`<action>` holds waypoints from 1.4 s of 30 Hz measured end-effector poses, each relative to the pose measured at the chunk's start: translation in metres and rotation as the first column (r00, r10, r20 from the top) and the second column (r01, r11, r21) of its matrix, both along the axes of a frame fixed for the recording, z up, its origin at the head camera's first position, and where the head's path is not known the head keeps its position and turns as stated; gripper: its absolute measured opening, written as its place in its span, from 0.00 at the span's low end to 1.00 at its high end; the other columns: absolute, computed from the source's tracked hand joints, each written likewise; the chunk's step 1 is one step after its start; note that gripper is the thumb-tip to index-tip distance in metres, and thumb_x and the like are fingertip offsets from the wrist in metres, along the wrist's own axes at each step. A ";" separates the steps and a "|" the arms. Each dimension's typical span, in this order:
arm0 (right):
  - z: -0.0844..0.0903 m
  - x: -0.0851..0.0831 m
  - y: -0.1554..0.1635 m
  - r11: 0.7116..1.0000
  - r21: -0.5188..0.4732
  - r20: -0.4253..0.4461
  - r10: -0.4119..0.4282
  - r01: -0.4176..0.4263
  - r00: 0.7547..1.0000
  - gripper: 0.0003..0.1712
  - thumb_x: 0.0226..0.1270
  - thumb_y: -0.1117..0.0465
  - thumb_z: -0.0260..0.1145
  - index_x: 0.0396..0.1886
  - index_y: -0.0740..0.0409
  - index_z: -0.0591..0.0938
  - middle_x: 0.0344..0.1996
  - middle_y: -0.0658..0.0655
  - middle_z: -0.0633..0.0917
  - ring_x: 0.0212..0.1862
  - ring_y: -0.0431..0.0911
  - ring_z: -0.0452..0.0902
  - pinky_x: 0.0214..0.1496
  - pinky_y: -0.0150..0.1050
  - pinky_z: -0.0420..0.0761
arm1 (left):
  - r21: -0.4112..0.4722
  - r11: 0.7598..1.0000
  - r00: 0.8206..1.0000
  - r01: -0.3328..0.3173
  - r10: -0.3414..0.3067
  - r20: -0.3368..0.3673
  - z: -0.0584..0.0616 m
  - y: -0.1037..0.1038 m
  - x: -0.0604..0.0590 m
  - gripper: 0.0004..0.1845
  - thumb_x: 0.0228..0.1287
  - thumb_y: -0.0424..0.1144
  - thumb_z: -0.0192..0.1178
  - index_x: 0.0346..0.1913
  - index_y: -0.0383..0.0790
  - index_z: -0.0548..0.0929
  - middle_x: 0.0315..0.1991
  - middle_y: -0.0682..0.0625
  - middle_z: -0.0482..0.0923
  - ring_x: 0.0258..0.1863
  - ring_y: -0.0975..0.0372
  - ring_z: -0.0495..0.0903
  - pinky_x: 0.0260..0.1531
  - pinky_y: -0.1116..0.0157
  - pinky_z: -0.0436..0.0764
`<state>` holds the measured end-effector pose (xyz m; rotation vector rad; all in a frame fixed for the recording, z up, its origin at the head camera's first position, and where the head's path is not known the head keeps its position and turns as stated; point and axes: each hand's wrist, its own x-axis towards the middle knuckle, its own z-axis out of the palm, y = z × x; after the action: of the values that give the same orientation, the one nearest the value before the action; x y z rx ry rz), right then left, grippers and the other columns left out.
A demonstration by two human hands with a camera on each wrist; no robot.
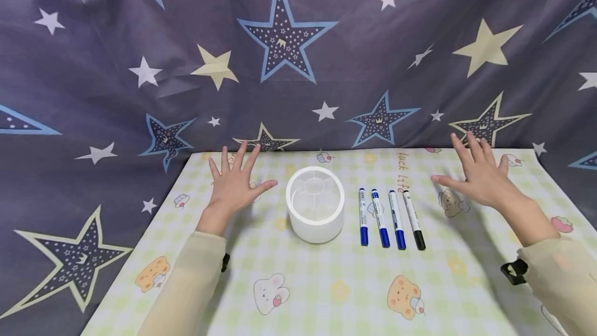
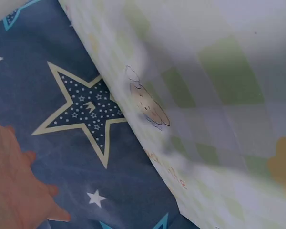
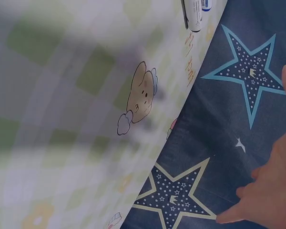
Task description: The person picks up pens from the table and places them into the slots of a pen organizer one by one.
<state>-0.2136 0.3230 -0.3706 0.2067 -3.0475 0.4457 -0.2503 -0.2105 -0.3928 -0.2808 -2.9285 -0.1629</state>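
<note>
Four markers (image 1: pixel 389 218) lie side by side on the table (image 1: pixel 326 294), long axes running away from me, caps nearest, just right of the white round holder (image 1: pixel 315 204). My left hand (image 1: pixel 235 183) hovers left of the holder, fingers spread, holding nothing. My right hand (image 1: pixel 478 175) hovers right of the markers, splayed, holding nothing.

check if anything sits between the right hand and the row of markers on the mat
Nothing visible does. The right hand hovers open above the mat, to the right of the four markers. Only bare mat with a printed bear lies between them. The white round holder stands on the far side of the markers, toward the left hand.
</note>
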 end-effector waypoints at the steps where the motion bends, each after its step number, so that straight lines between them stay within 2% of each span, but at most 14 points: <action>1: 0.001 0.001 -0.001 1.000 0.000 0.002 0.001 -0.001 1.000 0.62 0.66 0.29 0.59 0.80 0.45 0.30 0.78 0.63 0.25 0.77 0.72 0.22 0.61 0.88 0.30 | 0.004 1.000 1.000 0.006 -0.006 -0.005 0.000 0.001 0.001 0.55 0.54 0.83 0.46 0.80 0.66 0.40 0.83 0.52 0.33 0.79 0.36 0.30 0.71 0.25 0.32; 5: 0.000 0.003 -0.004 1.000 0.002 0.030 0.017 -0.017 0.999 0.63 0.66 0.30 0.60 0.81 0.46 0.31 0.79 0.67 0.30 0.77 0.72 0.24 0.63 0.87 0.32 | -0.006 1.000 1.000 0.019 -0.019 -0.019 0.000 0.002 0.007 0.55 0.54 0.83 0.47 0.80 0.68 0.38 0.83 0.53 0.35 0.79 0.36 0.33 0.71 0.25 0.34; 9: -0.001 0.005 -0.007 0.999 0.005 0.056 0.041 -0.042 0.998 0.62 0.65 0.33 0.63 0.81 0.48 0.34 0.78 0.73 0.38 0.77 0.74 0.29 0.64 0.86 0.37 | -0.006 0.999 0.998 0.042 -0.042 -0.044 0.002 0.003 0.012 0.54 0.54 0.82 0.49 0.80 0.67 0.44 0.83 0.52 0.41 0.79 0.35 0.35 0.70 0.24 0.35; 14: 0.002 0.004 -0.004 0.998 0.010 0.002 0.064 -0.064 0.998 0.59 0.66 0.38 0.66 0.82 0.50 0.39 0.78 0.74 0.44 0.76 0.75 0.37 0.64 0.86 0.44 | 0.018 0.994 0.992 0.109 -0.108 -0.062 0.008 0.011 0.011 0.53 0.54 0.81 0.50 0.80 0.68 0.43 0.83 0.54 0.40 0.80 0.37 0.36 0.73 0.27 0.36; 16: 0.002 0.003 -0.004 0.997 0.006 -0.024 0.079 -0.079 0.997 0.58 0.67 0.40 0.66 0.82 0.53 0.43 0.77 0.76 0.45 0.76 0.75 0.39 0.65 0.84 0.47 | 0.027 0.990 0.989 0.139 -0.137 -0.062 0.010 0.014 0.012 0.53 0.55 0.80 0.51 0.80 0.69 0.41 0.82 0.54 0.42 0.80 0.39 0.38 0.75 0.29 0.37; 22: 0.002 0.003 -0.008 0.993 -0.005 -0.054 0.116 -0.117 0.992 0.55 0.66 0.44 0.69 0.80 0.59 0.50 0.76 0.78 0.46 0.74 0.77 0.44 0.68 0.78 0.54 | 0.060 0.969 0.969 0.238 -0.233 -0.076 0.013 0.019 0.017 0.53 0.56 0.75 0.57 0.80 0.63 0.46 0.81 0.53 0.50 0.80 0.43 0.46 0.77 0.34 0.43; 30: -0.004 0.005 -0.015 0.992 -0.034 -0.014 0.124 -0.125 0.992 0.55 0.66 0.45 0.69 0.81 0.58 0.49 0.77 0.77 0.46 0.73 0.77 0.46 0.68 0.78 0.56 | 0.092 0.947 0.952 0.307 -0.303 -0.051 0.010 0.022 0.027 0.52 0.57 0.71 0.60 0.80 0.62 0.48 0.81 0.52 0.51 0.80 0.45 0.47 0.80 0.41 0.47; 36: -0.006 0.006 -0.018 0.990 -0.040 -0.013 0.136 -0.137 0.991 0.52 0.67 0.48 0.69 0.81 0.55 0.51 0.75 0.78 0.52 0.72 0.77 0.51 0.66 0.77 0.62 | 0.114 0.934 0.940 0.340 -0.335 -0.057 0.007 0.028 0.032 0.51 0.56 0.68 0.63 0.79 0.61 0.53 0.81 0.54 0.51 0.80 0.49 0.49 0.81 0.47 0.51; 42: -0.009 0.006 -0.020 0.989 -0.040 -0.004 0.143 -0.143 0.990 0.54 0.67 0.48 0.69 0.82 0.52 0.47 0.73 0.78 0.56 0.70 0.76 0.54 0.65 0.76 0.64 | 0.151 0.916 0.928 0.371 -0.367 -0.059 0.002 0.032 0.034 0.51 0.56 0.67 0.65 0.79 0.60 0.55 0.80 0.54 0.53 0.80 0.51 0.52 0.81 0.50 0.53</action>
<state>-0.2081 0.3025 -0.3792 0.4254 -3.0310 0.5142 -0.2164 -0.1786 -0.3909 -0.8019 -2.7803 -0.4409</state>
